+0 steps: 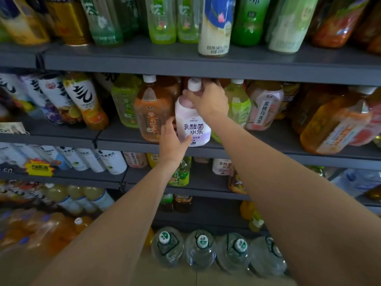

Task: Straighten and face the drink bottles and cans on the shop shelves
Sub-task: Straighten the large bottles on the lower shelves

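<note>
On the second shelf (257, 139) from the top, at the left, stood a group of white-labelled bottles with bold black script (82, 96), leaning in the wide lens; just right of them came a pale green bottle (125, 104) set further back, then an orange tea bottle (152, 114) with a white cap, standing at the shelf's front edge.

The left hand (172, 145) sat low against the white bottle (192, 122), fingers spread and laid along its lower left side, thumb touching the base near the label's bottom; it steadied rather than clamped. The white bottle itself stood at the front of the shelf, just beside the orange tea bottle, its label facing outward, slightly tilted.

The right hand (208, 100) was closed about the bottle's neck and shoulder just under the white cap, fingers wrapped behind and so partly hidden.

The bottle looked full, so probably moderately heavy for its size; the plastic wall would likely give a little under a squeeze, and the shrink-sleeve label seemed smooth and perhaps slippery; the stiff neck and the firm base therefore appeared the soundest places to hold while turning it.

Right of the hands stood a light green bottle (239, 102), then a pink peach oolong bottle (265, 106), and further right a large orange bottle (334, 124) leaning at the edge.
</note>
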